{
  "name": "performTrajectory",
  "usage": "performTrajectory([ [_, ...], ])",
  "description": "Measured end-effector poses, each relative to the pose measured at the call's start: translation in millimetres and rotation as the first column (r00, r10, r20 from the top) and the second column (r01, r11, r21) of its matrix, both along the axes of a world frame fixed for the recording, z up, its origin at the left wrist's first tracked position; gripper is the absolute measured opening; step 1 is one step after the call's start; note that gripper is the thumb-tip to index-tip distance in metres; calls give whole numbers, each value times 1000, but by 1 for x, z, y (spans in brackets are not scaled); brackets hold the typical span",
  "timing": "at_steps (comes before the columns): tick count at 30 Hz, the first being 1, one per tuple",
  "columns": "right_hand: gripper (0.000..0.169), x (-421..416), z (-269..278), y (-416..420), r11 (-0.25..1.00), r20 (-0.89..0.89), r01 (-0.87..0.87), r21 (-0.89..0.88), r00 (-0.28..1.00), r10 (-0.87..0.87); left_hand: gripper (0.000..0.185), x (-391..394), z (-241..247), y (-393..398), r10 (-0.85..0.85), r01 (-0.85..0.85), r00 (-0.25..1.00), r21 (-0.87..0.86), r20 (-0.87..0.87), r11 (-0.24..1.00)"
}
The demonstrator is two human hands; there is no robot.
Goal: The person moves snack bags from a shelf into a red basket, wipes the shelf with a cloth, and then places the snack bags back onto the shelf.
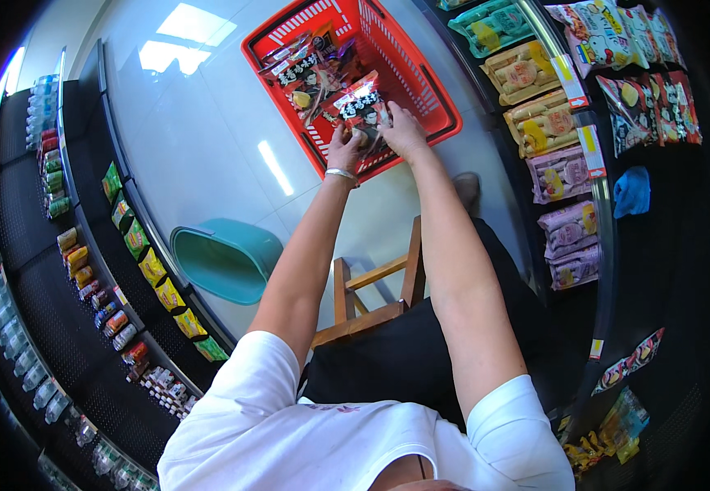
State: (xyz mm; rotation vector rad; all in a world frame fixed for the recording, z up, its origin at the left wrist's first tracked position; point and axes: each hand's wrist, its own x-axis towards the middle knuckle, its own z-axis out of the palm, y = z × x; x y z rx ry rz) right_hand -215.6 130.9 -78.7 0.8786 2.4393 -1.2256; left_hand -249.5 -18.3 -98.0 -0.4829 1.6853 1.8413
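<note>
Both arms reach forward over a red plastic shopping basket (444,116) on the floor. A dark red snack bag with printed characters (361,105) is between my hands at the basket's near side. My left hand (345,149), with a bracelet at the wrist, grips its lower left edge. On the bag's right side are the fingers of my right hand (405,132). Similar snack bags (302,77) lie in the far left part of the basket. A purple-and-dark packet (347,58) shows among them. The underside of the held bag is hidden.
A green plastic bin (226,258) and a wooden stool (370,319) stand near me. The right-hand shelf carries bagged snacks (545,123) and a blue cloth (631,192). On the left shelves are chip bags (152,265), cans (78,261) and bottles (14,334).
</note>
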Motion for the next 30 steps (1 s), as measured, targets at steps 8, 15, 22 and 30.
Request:
performTrajectory([
  [8, 50, 18, 64, -20, 997, -382, -20, -79, 924, -11, 59, 13, 63, -33, 104, -73, 982, 195, -158, 978],
  [15, 33, 72, 133, -13, 969, -680, 109, -220, 696, -232, 57, 32, 116, -1, -195, 238, 967, 311, -164, 920],
  [22, 36, 205, 228, 35, 791, -797, 612, 22, 488, -355, 28, 122, 224, 107, -280, 386, 902, 325, -329, 863],
  [30, 32, 441, 271, 143, 338, -815, 941, 3, 199, -545, 51, 335, 280, 265, -594, 822, 554, 272, -583, 500],
])
